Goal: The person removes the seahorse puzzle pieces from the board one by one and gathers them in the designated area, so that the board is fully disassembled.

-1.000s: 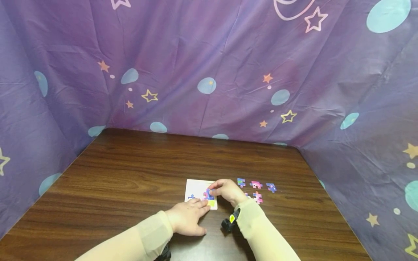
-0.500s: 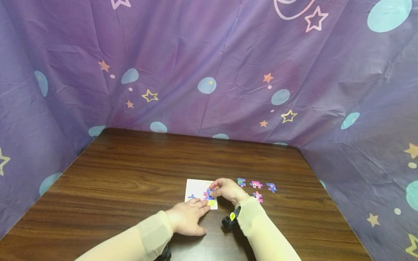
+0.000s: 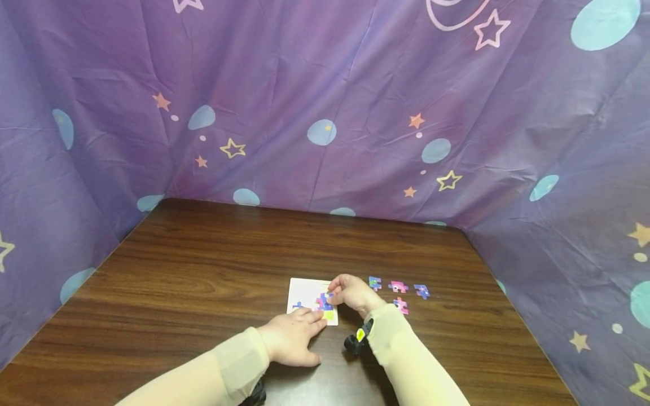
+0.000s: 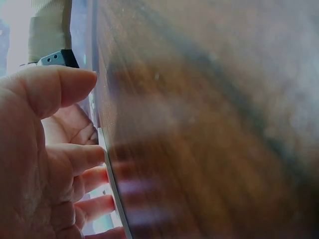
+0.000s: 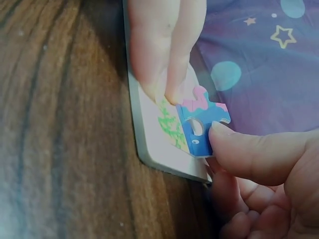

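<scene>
Blue-and-pink jigsaw piece (image 5: 203, 113) sits at the fingertips of the right hand (image 3: 357, 296), pinched at its edge by the thumb and a finger, the other fingers curled beneath. It is over the puzzle board, just beyond the left hand's fingertips; whether it lies fully flat is hard to tell.

Nearest the wearer are two pale yellow sleeves (image 3: 408, 355), with a black wrist device (image 3: 354, 343) showing below the right hand. The left hand (image 3: 291, 339) lies palm down with its fingers extended, their tips pressing on a yellow-green jigsaw piece (image 5: 172, 130) that adjoins the pinched one. Just past the left hand's knuckles, a blue jigsaw piece (image 3: 298, 305) shows partly on the white puzzle board (image 3: 303, 290), which spreads between and beyond both hands.

To the right of the right hand lies a pink jigsaw piece (image 3: 400, 306); slightly farther out, a row holds a blue-green piece (image 3: 375, 283), another pink piece (image 3: 398, 287) and a blue-purple piece (image 3: 421, 291). Past both hands stretches the dark wood-grain table (image 3: 228, 242), then a purple backdrop cloth (image 3: 325, 84) printed with stars and light-blue ovals.
</scene>
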`<state>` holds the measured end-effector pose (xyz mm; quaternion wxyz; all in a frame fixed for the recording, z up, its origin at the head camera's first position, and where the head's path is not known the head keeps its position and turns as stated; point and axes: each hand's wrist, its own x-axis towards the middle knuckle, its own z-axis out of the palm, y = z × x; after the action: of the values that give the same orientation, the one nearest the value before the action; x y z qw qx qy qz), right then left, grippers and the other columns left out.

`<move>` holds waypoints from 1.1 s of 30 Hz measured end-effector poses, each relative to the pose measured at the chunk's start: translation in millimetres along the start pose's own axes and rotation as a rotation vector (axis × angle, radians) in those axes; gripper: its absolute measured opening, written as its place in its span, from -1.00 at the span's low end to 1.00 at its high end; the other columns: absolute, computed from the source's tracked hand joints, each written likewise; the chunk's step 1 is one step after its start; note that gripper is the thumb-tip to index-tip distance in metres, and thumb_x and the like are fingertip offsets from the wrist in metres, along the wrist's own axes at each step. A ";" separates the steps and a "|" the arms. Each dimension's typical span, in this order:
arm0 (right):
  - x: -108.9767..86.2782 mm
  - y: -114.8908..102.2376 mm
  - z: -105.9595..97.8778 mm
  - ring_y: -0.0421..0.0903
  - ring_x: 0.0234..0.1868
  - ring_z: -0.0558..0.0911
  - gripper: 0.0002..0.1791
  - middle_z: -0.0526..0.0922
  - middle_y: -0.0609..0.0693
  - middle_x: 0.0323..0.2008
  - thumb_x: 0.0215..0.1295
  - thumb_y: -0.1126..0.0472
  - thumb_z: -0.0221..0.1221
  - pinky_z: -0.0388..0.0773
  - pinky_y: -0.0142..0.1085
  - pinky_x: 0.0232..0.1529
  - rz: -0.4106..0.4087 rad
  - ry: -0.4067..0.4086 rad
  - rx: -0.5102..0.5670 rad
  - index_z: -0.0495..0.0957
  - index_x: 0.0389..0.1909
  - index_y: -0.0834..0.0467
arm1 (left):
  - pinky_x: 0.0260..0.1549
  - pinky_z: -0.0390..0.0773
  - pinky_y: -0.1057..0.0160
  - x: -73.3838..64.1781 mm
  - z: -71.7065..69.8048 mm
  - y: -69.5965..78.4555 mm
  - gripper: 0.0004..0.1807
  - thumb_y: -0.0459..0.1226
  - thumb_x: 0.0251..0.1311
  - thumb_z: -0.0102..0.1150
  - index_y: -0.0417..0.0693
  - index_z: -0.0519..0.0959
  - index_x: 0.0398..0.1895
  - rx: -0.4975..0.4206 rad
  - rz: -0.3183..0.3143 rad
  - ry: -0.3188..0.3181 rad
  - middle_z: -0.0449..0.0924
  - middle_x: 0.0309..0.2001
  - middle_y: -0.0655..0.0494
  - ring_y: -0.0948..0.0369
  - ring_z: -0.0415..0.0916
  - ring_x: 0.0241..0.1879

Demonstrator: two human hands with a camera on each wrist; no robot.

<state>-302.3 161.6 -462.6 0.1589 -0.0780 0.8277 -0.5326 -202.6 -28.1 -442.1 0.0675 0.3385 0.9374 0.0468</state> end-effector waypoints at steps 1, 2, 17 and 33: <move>0.2 0.1 0.6 -0.13 -0.42 0.48 -0.72 0.53 -0.02 -0.50 -0.07 0.47 0.34 0.39 -0.33 -0.27 0.000 0.005 -0.004 0.51 -0.31 0.31 | 0.28 0.27 0.18 0.0 0.0 -0.2 -0.18 0.20 0.03 0.16 0.00 0.39 0.35 0.000 0.000 0.000 0.29 0.38 0.10 0.07 0.22 0.35; 0.2 -0.1 0.9 -0.13 -0.42 0.48 -0.74 0.54 -0.02 -0.50 -0.08 0.47 0.35 0.39 -0.32 -0.26 0.002 0.011 -0.011 0.53 -0.32 0.30 | 0.29 0.27 0.18 0.1 0.0 -0.4 -0.18 0.19 0.03 0.16 -0.01 0.39 0.35 0.001 0.000 0.001 0.29 0.38 0.10 0.07 0.22 0.35; 3.1 -1.1 -0.2 -0.15 -0.39 0.45 -0.82 0.54 -0.08 -0.52 -0.04 0.40 0.35 0.35 -0.34 -0.27 0.010 -0.011 -0.037 0.60 -0.38 0.31 | 0.29 0.26 0.19 0.3 3.1 -1.7 -0.18 0.21 0.03 0.15 0.01 0.39 0.34 -0.001 -0.006 -0.006 0.29 0.38 0.13 0.09 0.21 0.35; 2.8 1.3 -9.4 -0.18 -0.44 0.48 -0.75 0.58 -0.13 -0.52 0.02 0.36 0.32 0.31 -0.33 -0.39 -0.028 0.005 0.072 0.59 -0.25 0.35 | 0.28 0.27 0.21 0.8 1.2 -1.2 -0.18 0.20 0.02 0.15 0.02 0.39 0.35 0.001 -0.005 -0.009 0.29 0.38 0.14 0.10 0.22 0.35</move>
<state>-308.1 169.4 -460.7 0.1521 -0.0823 0.8072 -0.5644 -203.8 -28.4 -443.5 0.0717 0.3363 0.9379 0.0449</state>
